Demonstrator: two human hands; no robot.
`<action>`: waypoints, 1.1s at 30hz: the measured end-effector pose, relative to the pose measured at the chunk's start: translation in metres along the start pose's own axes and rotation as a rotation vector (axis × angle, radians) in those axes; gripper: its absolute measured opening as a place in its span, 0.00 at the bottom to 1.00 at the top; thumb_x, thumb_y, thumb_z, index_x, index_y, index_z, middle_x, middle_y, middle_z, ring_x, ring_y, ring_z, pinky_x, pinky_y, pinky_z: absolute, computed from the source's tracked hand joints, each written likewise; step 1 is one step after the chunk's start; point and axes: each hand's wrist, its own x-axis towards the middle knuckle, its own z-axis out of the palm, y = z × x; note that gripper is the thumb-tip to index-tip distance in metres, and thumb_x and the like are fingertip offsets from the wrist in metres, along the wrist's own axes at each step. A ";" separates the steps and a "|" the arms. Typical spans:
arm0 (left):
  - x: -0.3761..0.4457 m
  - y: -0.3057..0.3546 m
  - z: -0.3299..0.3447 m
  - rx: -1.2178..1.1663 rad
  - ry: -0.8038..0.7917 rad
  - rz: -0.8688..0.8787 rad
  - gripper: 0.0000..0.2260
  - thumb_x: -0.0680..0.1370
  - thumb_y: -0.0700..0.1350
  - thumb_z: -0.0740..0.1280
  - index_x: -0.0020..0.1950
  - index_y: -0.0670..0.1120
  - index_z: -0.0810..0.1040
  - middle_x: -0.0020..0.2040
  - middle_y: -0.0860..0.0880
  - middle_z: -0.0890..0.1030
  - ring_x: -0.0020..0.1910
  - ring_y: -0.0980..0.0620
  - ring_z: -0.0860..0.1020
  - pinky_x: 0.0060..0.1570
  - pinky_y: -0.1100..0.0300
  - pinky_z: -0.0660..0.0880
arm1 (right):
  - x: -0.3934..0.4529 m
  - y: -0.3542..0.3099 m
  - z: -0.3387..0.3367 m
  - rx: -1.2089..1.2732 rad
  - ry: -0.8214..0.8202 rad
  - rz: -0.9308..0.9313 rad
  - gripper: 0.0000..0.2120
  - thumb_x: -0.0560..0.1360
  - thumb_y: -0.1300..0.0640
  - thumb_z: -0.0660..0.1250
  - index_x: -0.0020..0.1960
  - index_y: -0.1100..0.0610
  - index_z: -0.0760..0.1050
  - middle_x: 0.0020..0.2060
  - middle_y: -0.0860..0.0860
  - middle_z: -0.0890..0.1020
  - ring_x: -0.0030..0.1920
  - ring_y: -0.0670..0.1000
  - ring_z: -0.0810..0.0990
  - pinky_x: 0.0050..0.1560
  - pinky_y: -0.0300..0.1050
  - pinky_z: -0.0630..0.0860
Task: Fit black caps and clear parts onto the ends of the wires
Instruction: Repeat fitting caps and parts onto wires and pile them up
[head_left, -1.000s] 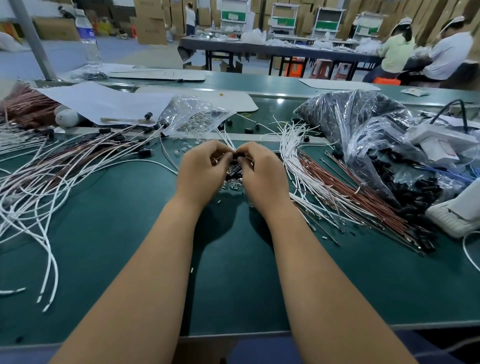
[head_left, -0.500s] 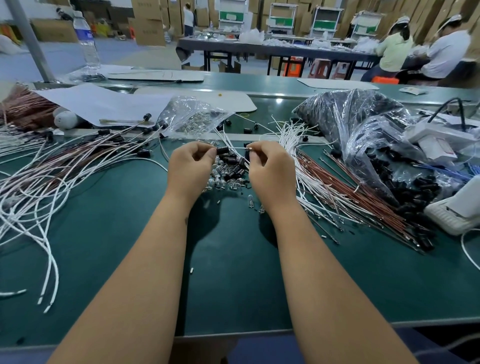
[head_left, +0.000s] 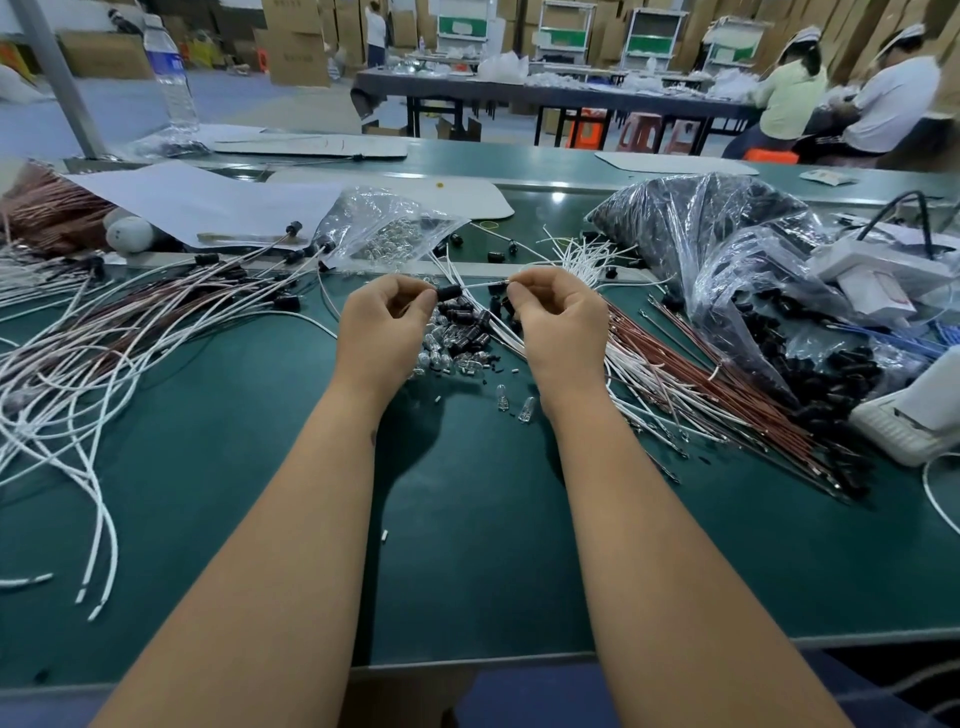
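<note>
Mid-frame, above the loose pile on the green surface (head_left: 467, 545), the left hand (head_left: 382, 332) pinches a black cap (head_left: 450, 292) threaded on a white wire (head_left: 475, 286). The right hand (head_left: 558, 322) pinches the wire's end. Capping looks underway; next probably seating a clear part there.

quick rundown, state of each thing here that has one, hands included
left hand: pinches the black cap
right hand: pinches the white wire
black cap: threaded on the white wire, held above the table
small clear bag: open, lying flat
large bag of black caps: open, some caps spilled out
water bottle: upright
</note>
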 end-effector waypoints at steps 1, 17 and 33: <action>0.000 0.001 0.000 0.002 0.000 0.008 0.03 0.77 0.41 0.69 0.45 0.49 0.79 0.36 0.54 0.79 0.34 0.59 0.75 0.39 0.67 0.73 | 0.000 0.000 0.000 0.026 -0.012 0.021 0.10 0.74 0.65 0.69 0.40 0.52 0.79 0.35 0.47 0.80 0.36 0.44 0.77 0.42 0.37 0.77; -0.007 0.014 0.002 0.177 0.014 0.243 0.01 0.77 0.40 0.67 0.47 0.45 0.79 0.37 0.54 0.79 0.37 0.57 0.78 0.42 0.63 0.76 | 0.001 -0.001 0.001 0.185 -0.023 0.059 0.06 0.74 0.68 0.69 0.46 0.60 0.82 0.37 0.50 0.81 0.37 0.44 0.76 0.44 0.37 0.76; -0.008 0.014 0.006 0.282 0.007 0.361 0.03 0.76 0.38 0.68 0.48 0.41 0.80 0.41 0.52 0.79 0.40 0.54 0.78 0.42 0.77 0.68 | 0.002 0.002 0.003 0.063 -0.043 -0.045 0.13 0.76 0.70 0.64 0.42 0.52 0.75 0.36 0.49 0.79 0.35 0.48 0.77 0.42 0.44 0.77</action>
